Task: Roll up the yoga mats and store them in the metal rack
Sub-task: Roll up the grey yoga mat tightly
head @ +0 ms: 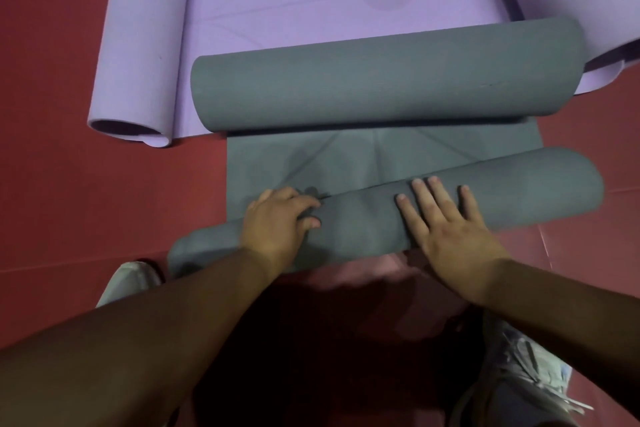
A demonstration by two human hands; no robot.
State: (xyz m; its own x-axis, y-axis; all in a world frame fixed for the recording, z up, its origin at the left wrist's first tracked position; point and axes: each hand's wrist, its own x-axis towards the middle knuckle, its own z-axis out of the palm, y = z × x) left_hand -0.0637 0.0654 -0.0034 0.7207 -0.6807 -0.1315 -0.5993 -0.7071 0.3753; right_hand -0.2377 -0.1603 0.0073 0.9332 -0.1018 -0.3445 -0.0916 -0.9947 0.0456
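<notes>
Here the grey foam yoga mat [377, 156] lies on the dark red floor [104, 191], curled up at both ends: a near roll under the hands and a fatter far roll [388, 76], with a short flat stretch between them. The right hand [446, 222] lies flat on the near roll, fingers straight and spread, pressing down, probably to keep the coil tight as it is pushed forward. The left hand [277, 218] has its fingers curled over the roll's front edge, gripping it, which likely steers that lagging end, since the roll sits askew. Beyond, a lilac foam yoga mat [277, 0] is spread open with its side edges curling inward; the far grey roll rests on its near end. Pale sneakers [526, 367] flank the person. The metal rack is not in view.
</notes>
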